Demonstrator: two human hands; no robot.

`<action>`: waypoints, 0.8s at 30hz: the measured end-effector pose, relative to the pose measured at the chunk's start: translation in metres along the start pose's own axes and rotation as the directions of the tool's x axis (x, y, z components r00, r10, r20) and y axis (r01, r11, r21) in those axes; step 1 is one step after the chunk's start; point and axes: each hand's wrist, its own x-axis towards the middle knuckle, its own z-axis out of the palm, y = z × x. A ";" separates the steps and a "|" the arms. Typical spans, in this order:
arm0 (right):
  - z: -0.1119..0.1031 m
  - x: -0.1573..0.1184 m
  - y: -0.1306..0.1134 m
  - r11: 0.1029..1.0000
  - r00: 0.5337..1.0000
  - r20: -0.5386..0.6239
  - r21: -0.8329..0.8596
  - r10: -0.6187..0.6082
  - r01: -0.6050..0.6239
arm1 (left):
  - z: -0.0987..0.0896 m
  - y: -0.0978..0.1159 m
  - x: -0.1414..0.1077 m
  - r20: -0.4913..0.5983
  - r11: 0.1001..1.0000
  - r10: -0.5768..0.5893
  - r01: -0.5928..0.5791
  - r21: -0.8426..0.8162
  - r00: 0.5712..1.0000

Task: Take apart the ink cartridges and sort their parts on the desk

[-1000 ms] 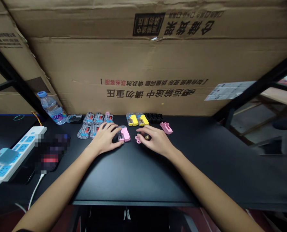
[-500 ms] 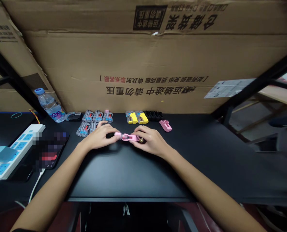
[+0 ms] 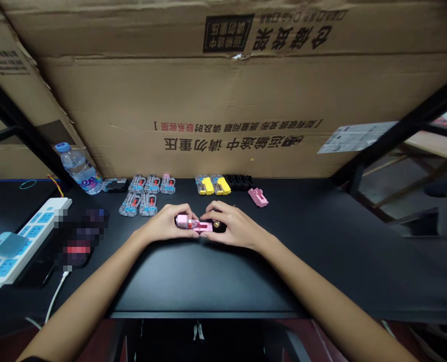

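Between my hands, over the middle of the black desk point(image 3: 193, 286), is a small pink plastic device point(image 3: 204, 226) with a clear section and a slot. My left hand point(image 3: 166, 221) is closed around its left end, thumb and fingers on opposite sides. At the right end, the fingertips of my right hand point(image 3: 233, 223) pinch the device from both sides. A small round brass-coloured part point(image 3: 216, 224) shows within the right hand's curl; whether it joins the device I cannot tell. Behind the left hand, several clear devices with red and blue parts point(image 3: 148, 203) lie in rows.
Yellow-and-clear pieces point(image 3: 221, 185), black pieces point(image 3: 238, 181) and another pink piece point(image 3: 258, 197) lie farther back. A water bottle point(image 3: 79, 168), white power strip point(image 3: 27, 239) and phone point(image 3: 82, 241) with a cable are at left. Cardboard point(image 3: 208, 90) stands behind the desk.
Both hands have come slightly nearer to me with the pink device. My left hand has moved right and now wraps more of its left end; the device has turned to show its slot.
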 end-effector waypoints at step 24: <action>-0.011 0.009 -0.017 0.678 0.824 -0.103 0.631 0.556 -0.378 | 0.009 -0.011 0.003 0.037 0.993 -0.100 0.103 -0.059 0.994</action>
